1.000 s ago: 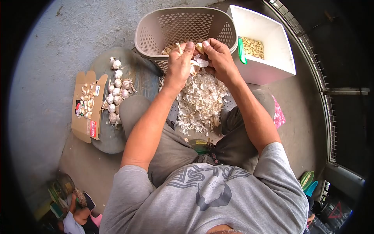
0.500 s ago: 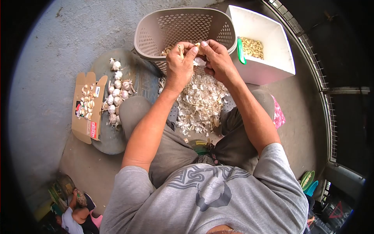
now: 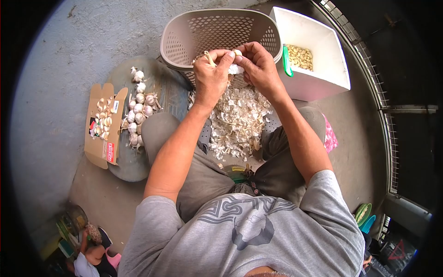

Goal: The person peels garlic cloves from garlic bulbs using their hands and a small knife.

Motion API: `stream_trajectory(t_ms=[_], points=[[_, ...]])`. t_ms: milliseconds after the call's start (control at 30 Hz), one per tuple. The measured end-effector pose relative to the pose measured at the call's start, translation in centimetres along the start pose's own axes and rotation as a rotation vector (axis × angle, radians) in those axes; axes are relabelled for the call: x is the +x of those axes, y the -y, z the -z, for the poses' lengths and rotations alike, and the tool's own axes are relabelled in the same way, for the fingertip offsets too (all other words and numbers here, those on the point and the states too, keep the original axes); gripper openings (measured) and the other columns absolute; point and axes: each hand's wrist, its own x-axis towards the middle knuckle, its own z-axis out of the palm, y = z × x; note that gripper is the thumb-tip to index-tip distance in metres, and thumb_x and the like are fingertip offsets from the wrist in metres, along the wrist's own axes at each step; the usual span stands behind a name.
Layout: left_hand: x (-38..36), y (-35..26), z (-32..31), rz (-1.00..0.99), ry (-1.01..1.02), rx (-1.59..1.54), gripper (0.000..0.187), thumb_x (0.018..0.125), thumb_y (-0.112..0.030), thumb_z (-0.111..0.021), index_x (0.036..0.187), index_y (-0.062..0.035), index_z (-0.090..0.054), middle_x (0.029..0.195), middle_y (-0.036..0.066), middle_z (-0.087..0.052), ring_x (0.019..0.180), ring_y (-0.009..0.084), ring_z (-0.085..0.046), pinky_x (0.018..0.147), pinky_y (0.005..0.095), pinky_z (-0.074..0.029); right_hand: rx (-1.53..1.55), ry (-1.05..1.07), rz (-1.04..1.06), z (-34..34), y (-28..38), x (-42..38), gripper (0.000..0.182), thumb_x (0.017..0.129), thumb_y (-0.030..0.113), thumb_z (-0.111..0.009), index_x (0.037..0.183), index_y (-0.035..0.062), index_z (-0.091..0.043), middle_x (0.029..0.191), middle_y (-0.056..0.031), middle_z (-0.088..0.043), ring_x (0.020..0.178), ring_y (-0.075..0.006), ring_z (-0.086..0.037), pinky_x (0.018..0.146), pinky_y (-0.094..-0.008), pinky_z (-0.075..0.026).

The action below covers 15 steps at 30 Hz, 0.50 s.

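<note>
Over the front rim of the brown basket (image 3: 177,64), both hands meet at a pale garlic clove (image 3: 236,52). My left hand (image 3: 211,81) is closed, pinching the clove between thumb and forefinger; a dry garlic stalk (image 3: 210,59) pokes out of its curled fingers, and whatever is in the palm is hidden. On the other side, my right hand (image 3: 262,69) has thumb and fingertips closed on the same clove. A white flake of garlic skin (image 3: 236,69) hangs beneath the fingertips. Below lies a heap of garlic peelings (image 3: 237,120) between the feet.
To the right, a white foam box (image 3: 323,41) holds peeled cloves (image 3: 300,58), with a green-handled tool (image 3: 287,61) on its rim. At left, garlic bulbs (image 3: 138,108) and a cardboard box (image 3: 94,145) of cloves sit on a round surface (image 3: 170,87). Another person (image 3: 94,254) is at lower left.
The right fingers have shifted at the clove, which shows more plainly now. More white skin hangs below the fingertips. The left hand has moved slightly left, and its stalk has tilted.
</note>
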Motion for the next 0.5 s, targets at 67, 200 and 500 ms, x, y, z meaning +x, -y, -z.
stream_trajectory(t_ms=[67,200,500], points=[[0.1,0.0,0.1,-0.012,0.012,-0.009,0.02,0.098,-0.015,-0.069,0.096,0.0044,-0.074,0.072,0.003,-0.068,0.056,0.0044,-0.059,0.046,0.0204,-0.044,-0.114,-0.036,0.107,0.0,-1.2,0.4,0.018,0.1,0.012,-0.067,0.11,-0.0012,-0.059,0.089,-0.0063,-0.069,0.074,-0.0113,-0.063,0.063,-0.0281,-0.052],[0.5,0.2,0.6,0.035,0.037,-0.028,0.016,0.096,-0.011,-0.071,0.101,0.004,-0.074,0.081,0.006,-0.072,0.06,0.0064,-0.062,0.048,0.0204,-0.046,-0.289,-0.045,0.185,-0.3,-0.5,-0.1,0.019,0.098,0.009,-0.068,0.11,-0.0017,-0.058,0.087,-0.0109,-0.069,0.082,-0.0156,-0.066,0.072,-0.0313,-0.053],[1.2,1.0,1.4,0.209,0.039,-0.299,0.009,0.093,-0.003,-0.071,0.097,0.0054,-0.073,0.084,0.009,-0.073,0.062,0.0105,-0.066,0.05,0.0217,-0.05,-0.51,0.007,0.346,0.1,0.8,-0.7,0.019,0.093,-0.003,-0.065,0.11,0.0013,-0.058,0.091,-0.0179,-0.069,0.081,-0.0307,-0.069,0.071,-0.0374,-0.053]])
